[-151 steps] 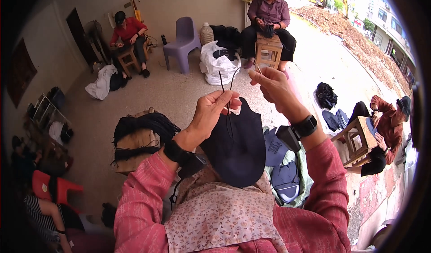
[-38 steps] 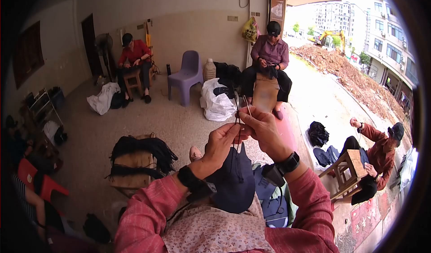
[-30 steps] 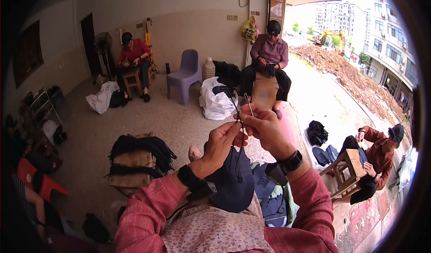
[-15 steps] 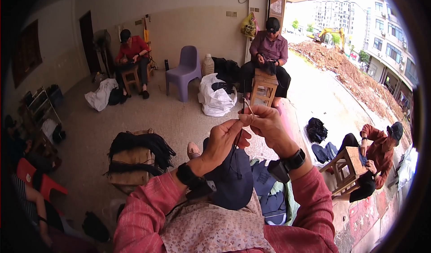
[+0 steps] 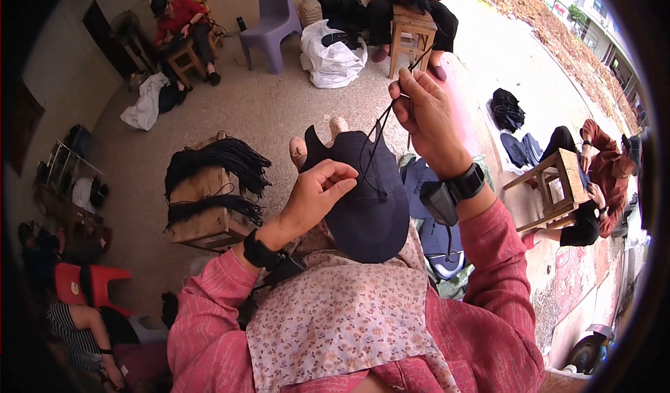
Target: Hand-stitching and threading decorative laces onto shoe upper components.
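A dark navy shoe upper [image 5: 370, 218] of woven-looking fabric lies across my lap, over a floral apron [image 5: 342, 316]. Black lace [image 5: 375, 145] runs from it up to my right hand [image 5: 429, 117], raised above its far right side. Thumb and fingers of that hand pinch the lace, and a thin stick-like tool shows below the palm. Lower and to the left, my left hand [image 5: 314, 198] is closed in a pinch beside the lace over the upper; its fingertips seem to hold a strand of it.
Bundles of black laces [image 5: 216, 159] lie on a wooden stool [image 5: 199, 229] at left. More navy pieces [image 5: 436, 236] are piled by my right side. Co-workers sit at the back left, back right and right. A purple chair [image 5: 272, 34] and white sack [image 5: 333, 58] stand ahead.
My hands were together and raised; now they are apart, the left lower over the upper, the right up and rightward with the lace drawn between. The view has tilted down.
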Demonstrator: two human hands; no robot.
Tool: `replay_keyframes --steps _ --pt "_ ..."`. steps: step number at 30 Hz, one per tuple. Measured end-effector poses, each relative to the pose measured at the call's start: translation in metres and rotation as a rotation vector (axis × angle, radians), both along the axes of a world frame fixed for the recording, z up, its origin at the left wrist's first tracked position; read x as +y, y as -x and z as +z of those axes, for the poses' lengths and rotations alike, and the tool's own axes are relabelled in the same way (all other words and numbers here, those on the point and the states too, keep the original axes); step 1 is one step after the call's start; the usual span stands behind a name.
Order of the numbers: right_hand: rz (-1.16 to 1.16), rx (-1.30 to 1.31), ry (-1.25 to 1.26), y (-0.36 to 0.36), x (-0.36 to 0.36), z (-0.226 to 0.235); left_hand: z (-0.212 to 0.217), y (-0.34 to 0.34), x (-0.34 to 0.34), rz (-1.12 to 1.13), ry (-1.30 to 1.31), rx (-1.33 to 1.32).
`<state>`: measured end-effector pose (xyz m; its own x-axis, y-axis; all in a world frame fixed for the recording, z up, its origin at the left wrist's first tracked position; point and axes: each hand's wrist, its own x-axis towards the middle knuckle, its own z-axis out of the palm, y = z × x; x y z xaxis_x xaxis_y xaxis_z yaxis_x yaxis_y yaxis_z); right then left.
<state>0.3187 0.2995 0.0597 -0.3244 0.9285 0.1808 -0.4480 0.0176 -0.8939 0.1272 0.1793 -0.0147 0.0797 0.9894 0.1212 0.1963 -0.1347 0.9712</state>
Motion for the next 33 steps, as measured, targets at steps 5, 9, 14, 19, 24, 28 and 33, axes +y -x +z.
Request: replay_keyframes --steps 5,9,14,19,24,28,33 --pt "-0.088 0.004 -0.034 0.017 -0.015 -0.039 0.013 -0.009 -0.006 -0.061 -0.184 0.360" --pt "-0.036 -0.047 0.034 0.030 -0.037 -0.075 0.016 -0.013 -0.003 -0.107 -0.398 0.603" --pt "-0.058 0.038 0.013 0.034 -0.045 -0.084 0.014 -0.020 -0.010 -0.045 -0.483 0.773" --pt "-0.032 0.030 0.054 0.024 -0.050 -0.075 0.008 -0.017 -0.009 -0.048 -0.513 0.877" --pt "0.054 -0.133 -0.064 -0.019 -0.058 -0.064 0.005 -0.006 -0.008 -0.042 -0.601 0.786" --pt "0.352 -0.595 -0.564 -0.037 -0.095 -0.078 -0.001 0.000 -0.007 -0.032 -0.625 0.703" --pt "0.289 -0.908 -1.095 -0.027 -0.106 -0.097 -0.002 0.000 -0.005 -0.069 -0.561 0.722"
